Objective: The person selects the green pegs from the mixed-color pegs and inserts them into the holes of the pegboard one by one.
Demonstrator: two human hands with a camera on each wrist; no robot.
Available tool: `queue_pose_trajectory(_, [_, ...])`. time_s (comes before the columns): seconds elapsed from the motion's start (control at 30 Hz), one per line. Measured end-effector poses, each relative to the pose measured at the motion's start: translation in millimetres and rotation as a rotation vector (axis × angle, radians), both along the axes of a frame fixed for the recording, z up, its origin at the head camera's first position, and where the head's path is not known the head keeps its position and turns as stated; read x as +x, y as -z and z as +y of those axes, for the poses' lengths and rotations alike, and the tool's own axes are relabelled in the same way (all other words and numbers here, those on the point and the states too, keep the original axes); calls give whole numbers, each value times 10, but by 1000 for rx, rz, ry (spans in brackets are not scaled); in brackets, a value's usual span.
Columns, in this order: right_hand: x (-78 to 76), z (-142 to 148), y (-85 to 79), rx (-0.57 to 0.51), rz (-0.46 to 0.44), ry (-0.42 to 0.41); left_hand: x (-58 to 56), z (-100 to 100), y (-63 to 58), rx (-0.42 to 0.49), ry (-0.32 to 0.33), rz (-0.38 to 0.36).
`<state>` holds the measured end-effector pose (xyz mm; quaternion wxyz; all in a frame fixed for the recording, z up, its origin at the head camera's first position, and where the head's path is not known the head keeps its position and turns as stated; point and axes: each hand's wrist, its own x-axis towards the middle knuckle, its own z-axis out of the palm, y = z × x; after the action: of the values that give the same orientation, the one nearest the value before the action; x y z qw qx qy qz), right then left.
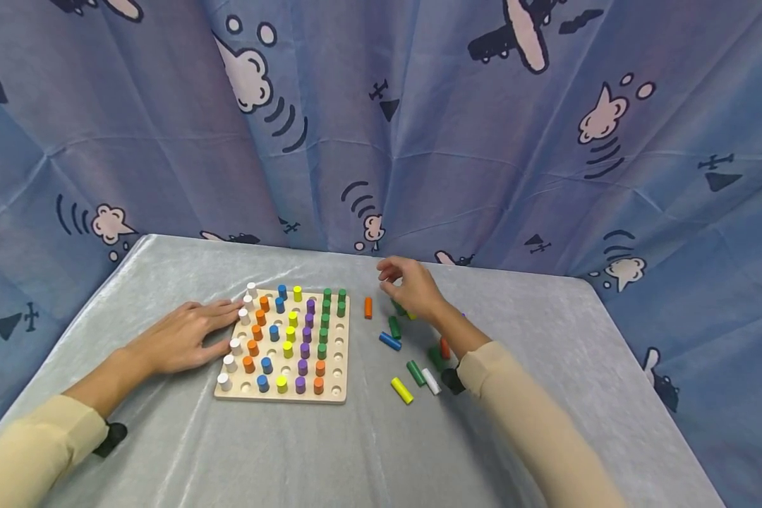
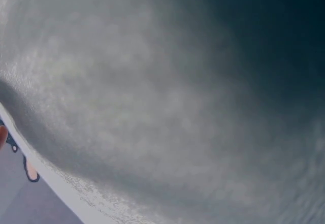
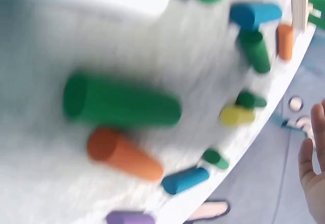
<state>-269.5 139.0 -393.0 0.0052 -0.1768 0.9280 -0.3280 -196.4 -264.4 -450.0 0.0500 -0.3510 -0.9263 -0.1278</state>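
Note:
A wooden pegboard [image 1: 228, 396] lies left of centre in the head view, with columns of white, orange, blue, yellow, purple and green pegs standing in it. Against its left edge rests my left hand [image 1: 180, 335], fingers extended; just a fingertip [image 2: 2, 135] enters the left wrist view. My right hand [image 1: 413, 286] hovers over loose pegs right of the board, fingers loosely bent, thumb and fingers apart, nothing visible between them. Close by lie an orange peg [image 1: 368, 307], a blue peg [image 1: 390, 341] and a green peg [image 1: 394, 327].
Nearer the front lie a yellow peg [image 1: 402, 391], a white peg [image 1: 430, 382] and another green peg [image 1: 415, 373]. More pegs, including a purple peg [image 3: 130, 218], lie around the right forearm. A grey cloth [image 1: 279, 458] covers the table; a patterned curtain [image 1: 330, 141] hangs behind.

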Motion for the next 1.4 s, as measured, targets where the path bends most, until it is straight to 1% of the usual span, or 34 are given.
queue_pose_trajectory(0.1, [-40, 110, -26, 11, -33, 56, 2, -1, -6, -1, -4, -5])
queue_pose_trajectory(0.17, [-62, 185, -28, 28, -38, 86, 3, -1, -9, -6, -7, -7])
queue_pose_trajectory(0.37, [-117, 416, 18, 76, -9, 142, 5, 2, -9, 6, 2, 5])
queue_pose_trajectory(0.63, [-135, 621, 107, 143, -27, 194, 17, 16, -18, 8, -5, -6])
queue_pose_trajectory(0.97, [-117, 711, 188, 245, -85, 193, 13, 10, -13, 19, 5, 2])
queue_pose_trajectory(1.13, [-116, 730, 230, 238, -98, 195, 17, 10, -11, 19, 4, -1])
queue_pose_trajectory(1.4, [-126, 735, 263, 229, -86, 163, 12, 6, -15, 22, 4, 0])
